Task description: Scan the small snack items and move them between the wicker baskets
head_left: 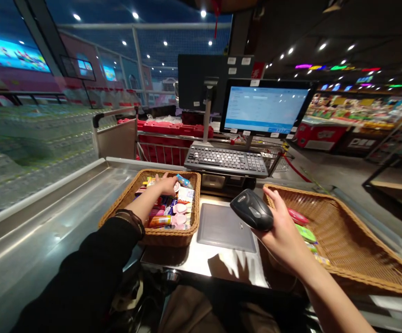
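My left hand reaches into the left wicker basket, its fingers curled over a small blue-ended packet among several colourful snack packs. My right hand grips a black handheld barcode scanner above the counter, just left of the right wicker basket. A few packets, one red and one green, lie in that right basket close behind my right hand.
A grey flat scanner plate lies between the baskets. Behind it stand a keyboard and a lit till screen. A steel counter runs left. Red shopping baskets sit beyond the counter, shop shelves far right.
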A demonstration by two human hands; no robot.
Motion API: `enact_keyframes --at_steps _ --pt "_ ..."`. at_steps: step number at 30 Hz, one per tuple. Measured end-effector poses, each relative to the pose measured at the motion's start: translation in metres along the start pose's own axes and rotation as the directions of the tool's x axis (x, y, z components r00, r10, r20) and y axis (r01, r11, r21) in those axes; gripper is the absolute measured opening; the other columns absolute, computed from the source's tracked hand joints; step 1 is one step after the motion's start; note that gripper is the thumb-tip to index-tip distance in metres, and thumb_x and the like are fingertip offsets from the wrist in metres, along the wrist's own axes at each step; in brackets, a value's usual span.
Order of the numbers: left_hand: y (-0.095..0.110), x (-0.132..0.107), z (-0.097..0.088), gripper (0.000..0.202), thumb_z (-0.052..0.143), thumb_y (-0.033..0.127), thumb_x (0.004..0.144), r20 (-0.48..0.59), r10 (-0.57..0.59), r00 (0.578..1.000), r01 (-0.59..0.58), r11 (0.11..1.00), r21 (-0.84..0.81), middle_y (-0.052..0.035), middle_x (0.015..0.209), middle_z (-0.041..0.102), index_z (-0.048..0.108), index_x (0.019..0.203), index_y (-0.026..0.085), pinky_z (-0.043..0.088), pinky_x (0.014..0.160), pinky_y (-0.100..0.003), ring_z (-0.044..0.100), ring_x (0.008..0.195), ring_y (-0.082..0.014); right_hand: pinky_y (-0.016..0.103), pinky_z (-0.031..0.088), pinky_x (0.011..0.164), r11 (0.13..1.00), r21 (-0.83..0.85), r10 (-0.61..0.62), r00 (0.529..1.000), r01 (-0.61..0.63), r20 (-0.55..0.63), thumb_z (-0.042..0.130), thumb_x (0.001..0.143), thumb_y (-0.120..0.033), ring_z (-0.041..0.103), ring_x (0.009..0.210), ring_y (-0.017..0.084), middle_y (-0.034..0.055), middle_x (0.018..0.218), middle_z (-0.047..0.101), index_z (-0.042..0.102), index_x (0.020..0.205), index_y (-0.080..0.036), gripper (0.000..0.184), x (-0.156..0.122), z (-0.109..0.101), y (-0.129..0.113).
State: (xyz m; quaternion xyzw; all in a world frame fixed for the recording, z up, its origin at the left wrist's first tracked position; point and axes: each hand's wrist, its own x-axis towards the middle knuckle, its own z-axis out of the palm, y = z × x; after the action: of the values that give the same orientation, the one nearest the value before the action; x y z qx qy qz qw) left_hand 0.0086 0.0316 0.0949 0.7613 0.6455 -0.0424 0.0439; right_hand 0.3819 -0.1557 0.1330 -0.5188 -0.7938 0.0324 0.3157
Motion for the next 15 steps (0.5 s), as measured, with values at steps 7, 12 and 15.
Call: enact_keyframes --at_steps 7,12,15 --pt "0.006 -0.013 0.004 0.063 0.073 0.029 0.065 -0.056 0.09 0.994 -0.085 0.993 0.077 -0.016 0.131 0.063 0.061 0.127 0.028 0.013 0.109 -0.077 0.045 0.133 -0.0417 0.067 0.028 0.117 0.999 0.023 0.037 0.999 -0.037 -0.016 0.06 0.073 -0.02 0.026 0.149 0.045 0.0246 0.154 0.033 0.063 0.115 -0.013 0.043 0.001 0.006 -0.003" --pt "0.009 -0.023 -0.005 0.047 0.074 0.032 0.071 -0.062 0.124 0.99 -0.117 0.988 0.104 -0.0141 0.125 0.065 0.068 0.117 0.028 0.019 0.108 -0.076 0.049 0.127 -0.0406 0.068 0.029 0.116 0.999 0.011 0.037 0.999 -0.037 -0.021 0.059 0.075 -0.022 0.029 0.148 0.043 0.0228 0.154 0.035 0.064 0.115 -0.014 0.041 -0.001 0.01 -0.006" --pt "0.009 -0.026 -0.005 0.037 0.075 0.035 0.074 -0.058 0.162 0.985 -0.157 0.984 0.088 -0.0118 0.127 0.066 0.07 0.11 0.028 0.019 0.109 -0.075 0.047 0.13 -0.0388 0.068 0.031 0.115 0.999 0.025 0.043 0.999 -0.042 -0.02 0.06 0.075 -0.022 0.031 0.147 0.042 0.0223 0.155 0.034 0.064 0.115 -0.015 0.04 -0.001 0.011 -0.008"
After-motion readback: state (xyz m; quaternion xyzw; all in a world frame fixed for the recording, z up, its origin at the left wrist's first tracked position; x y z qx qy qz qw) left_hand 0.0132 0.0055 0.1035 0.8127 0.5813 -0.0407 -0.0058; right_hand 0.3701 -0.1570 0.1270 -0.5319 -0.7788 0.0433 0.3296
